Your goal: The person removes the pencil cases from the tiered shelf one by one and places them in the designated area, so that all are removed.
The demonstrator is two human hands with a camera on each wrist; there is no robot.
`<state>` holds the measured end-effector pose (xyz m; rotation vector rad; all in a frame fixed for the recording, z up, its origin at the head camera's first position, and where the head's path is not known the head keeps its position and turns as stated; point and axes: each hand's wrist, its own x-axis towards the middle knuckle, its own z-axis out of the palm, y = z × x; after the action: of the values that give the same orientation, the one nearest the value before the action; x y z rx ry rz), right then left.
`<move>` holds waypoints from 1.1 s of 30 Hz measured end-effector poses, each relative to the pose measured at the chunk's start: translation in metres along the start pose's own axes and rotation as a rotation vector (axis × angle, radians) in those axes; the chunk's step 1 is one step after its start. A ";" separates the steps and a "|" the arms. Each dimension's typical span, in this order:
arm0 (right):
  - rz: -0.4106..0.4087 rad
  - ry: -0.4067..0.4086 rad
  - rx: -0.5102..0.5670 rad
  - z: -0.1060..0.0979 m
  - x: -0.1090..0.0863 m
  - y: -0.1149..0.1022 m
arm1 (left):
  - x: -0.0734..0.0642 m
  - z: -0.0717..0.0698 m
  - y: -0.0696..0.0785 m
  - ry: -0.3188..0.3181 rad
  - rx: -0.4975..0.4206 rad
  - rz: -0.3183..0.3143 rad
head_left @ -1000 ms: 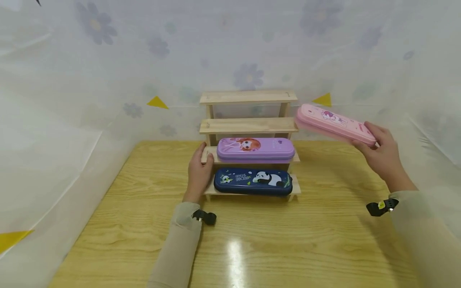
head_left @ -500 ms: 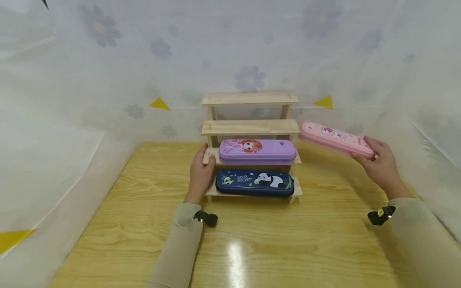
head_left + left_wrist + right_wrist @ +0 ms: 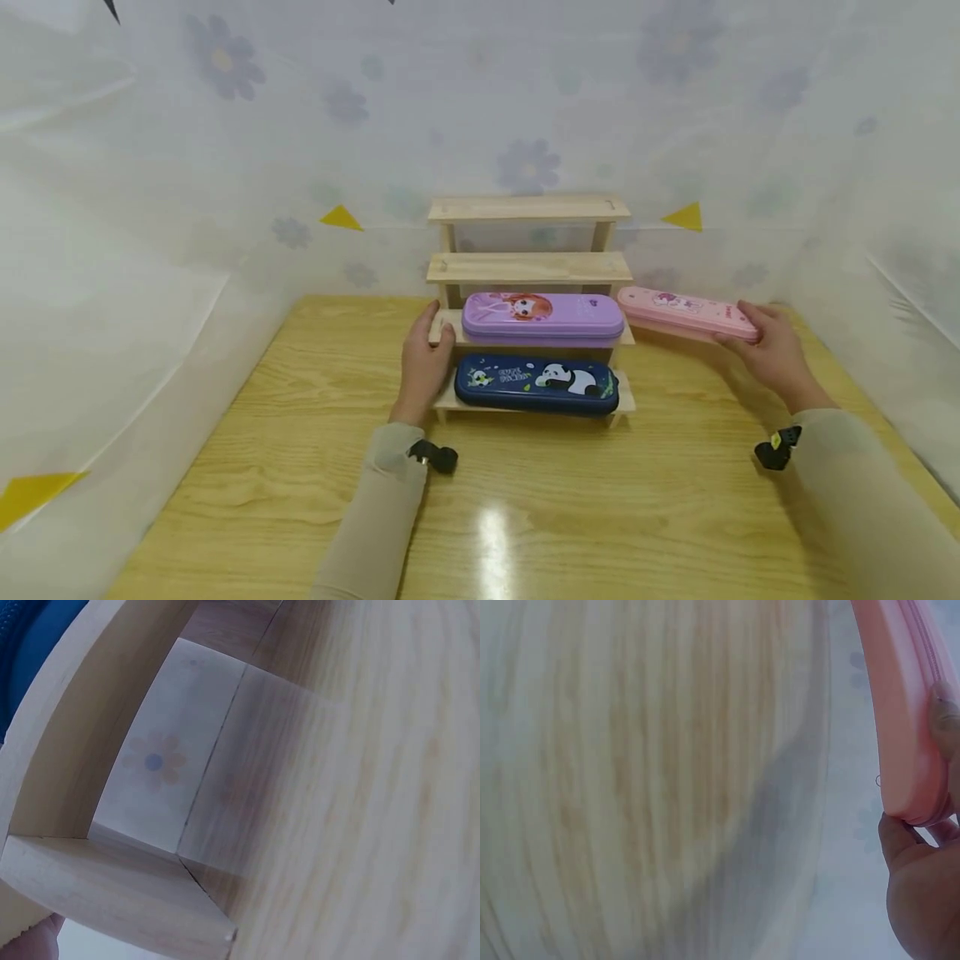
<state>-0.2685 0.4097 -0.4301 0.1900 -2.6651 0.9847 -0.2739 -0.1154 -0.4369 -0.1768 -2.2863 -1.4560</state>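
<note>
A four-tier wooden stepped rack (image 3: 528, 267) stands in the middle of the table in the head view. My left hand (image 3: 423, 367) grips the left end of its second tier from the bottom; in the left wrist view just a fingertip (image 3: 41, 941) shows beside the wood. With my right hand (image 3: 776, 354) I hold a pink zipped pencil case (image 3: 682, 312) by its right end, in the air right of the rack. Thumb and fingers pinch that end in the right wrist view. On the second tier lies a purple pencil case (image 3: 577, 317), and on the lowest a navy panda pencil case (image 3: 517, 392).
The two upper tiers, including the top board (image 3: 528, 208), bear nothing. Wood-grain tabletop (image 3: 585, 500) surrounds the rack. A pale flowered sheet (image 3: 450, 108) hangs behind and on both sides, with yellow triangles (image 3: 682, 217) on it.
My right hand has lowered the pink pencil case and brought it slightly left, from above the third tier's height to about the second tier's. The left hand keeps its grip on the rack.
</note>
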 end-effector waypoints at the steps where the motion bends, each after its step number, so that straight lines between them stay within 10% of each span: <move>1: -0.002 -0.007 -0.004 0.002 0.000 0.002 | 0.000 0.000 0.000 0.000 -0.001 -0.001; 13: 0.055 -0.261 -0.126 0.009 -0.006 0.011 | 0.001 0.002 0.002 0.011 -0.006 -0.003; 33: 0.300 -0.160 0.156 0.007 -0.026 -0.033 | 0.000 0.001 0.000 0.007 0.011 0.011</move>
<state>-0.2381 0.3810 -0.4232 -0.1079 -2.8166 1.3225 -0.2740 -0.1148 -0.4377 -0.1813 -2.2836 -1.4363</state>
